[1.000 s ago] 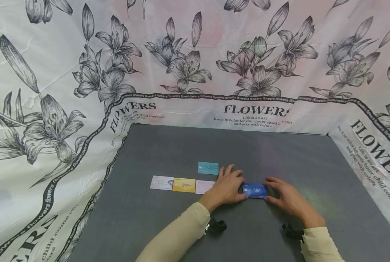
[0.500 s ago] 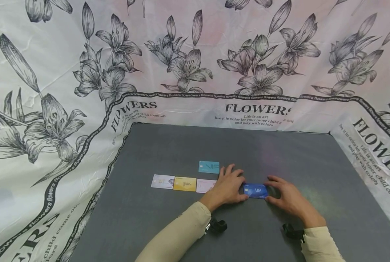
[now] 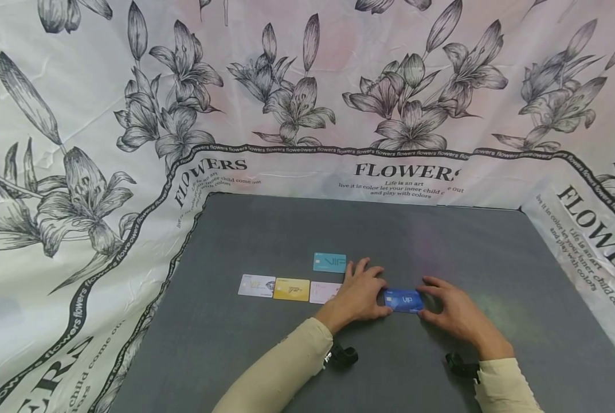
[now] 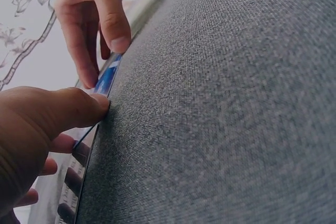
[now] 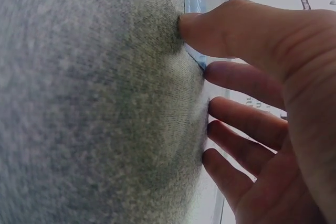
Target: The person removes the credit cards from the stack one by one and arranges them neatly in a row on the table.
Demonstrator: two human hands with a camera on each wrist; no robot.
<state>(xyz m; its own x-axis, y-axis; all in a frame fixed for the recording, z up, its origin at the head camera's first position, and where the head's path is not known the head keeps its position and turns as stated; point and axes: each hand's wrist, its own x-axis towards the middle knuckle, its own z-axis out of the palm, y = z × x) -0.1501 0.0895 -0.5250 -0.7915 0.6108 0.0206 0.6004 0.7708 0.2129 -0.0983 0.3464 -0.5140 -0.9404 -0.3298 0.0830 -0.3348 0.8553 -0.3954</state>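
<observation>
A blue VIP card lies flat on the grey tabletop between both hands. My left hand pinches its left end, thumb at the near corner and index finger at the far one. At the right end my right hand holds the card the same way, its other fingers touching the cloth in the right wrist view. Between the fingertips, part of the blue card shows in the left wrist view. A pink card is partly hidden by my left hand, which also reaches beside a teal VIP card.
Left of the pink card, a yellow card and a white card continue the row edge to edge. The teal card lies behind this row. Flower-printed fabric walls in the table's back and sides.
</observation>
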